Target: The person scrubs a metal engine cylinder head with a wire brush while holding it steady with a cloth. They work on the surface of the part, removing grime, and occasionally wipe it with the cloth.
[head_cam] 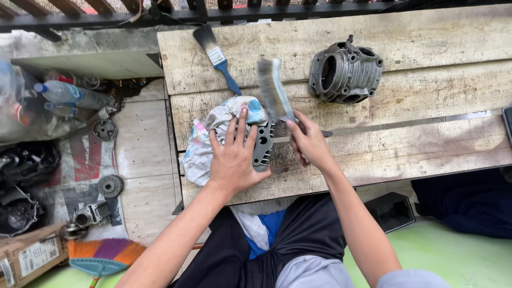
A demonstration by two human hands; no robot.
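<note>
My left hand presses flat on a grey finned metal engine part that rests on a patterned rag on the wooden bench. My right hand grips the handle of a wire brush, whose bristled head points away from me just above the finned part. A grey metal engine cylinder stands farther back on the right, apart from both hands.
A blue-handled paintbrush lies at the bench's back left. On the floor at left are plastic bottles, metal engine parts, a cardboard box and a colourful broom head. A dark railing runs behind the bench.
</note>
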